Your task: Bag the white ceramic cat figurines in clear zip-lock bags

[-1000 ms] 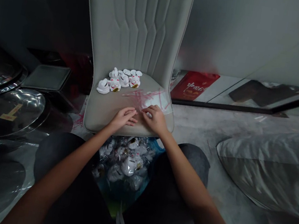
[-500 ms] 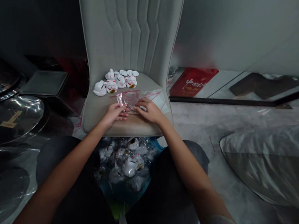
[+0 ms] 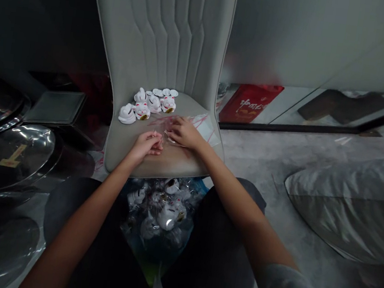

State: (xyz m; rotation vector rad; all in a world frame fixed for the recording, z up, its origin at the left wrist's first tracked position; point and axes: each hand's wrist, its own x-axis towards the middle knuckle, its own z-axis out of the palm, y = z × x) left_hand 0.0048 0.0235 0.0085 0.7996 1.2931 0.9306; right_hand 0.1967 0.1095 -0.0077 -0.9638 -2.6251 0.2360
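My left hand [image 3: 146,144] rests on the grey chair seat [image 3: 123,146] with its fingers pinched on the edge of a small clear plastic bag [image 3: 164,136]. My right hand [image 3: 183,132] lies just to the right, fingers curled on the same bag beside a pile of clear bags with red print [image 3: 204,125]. Several small white lucky-cat figurines [image 3: 147,104] stand at the back left of the seat, a hand's width beyond my hands.
Between my knees sits a blue bag of wrapped figurines [image 3: 162,214]. Shiny metal lids [image 3: 16,148] and a dark tray [image 3: 56,106] lie on the left floor. A red box [image 3: 249,103] leans behind the chair. A plastic-covered cushion [image 3: 351,204] lies at right.
My hands lifted one clear bag off the pile and drew it toward the seat's middle. My right hand slid forward a little; the camera shifted slightly right.
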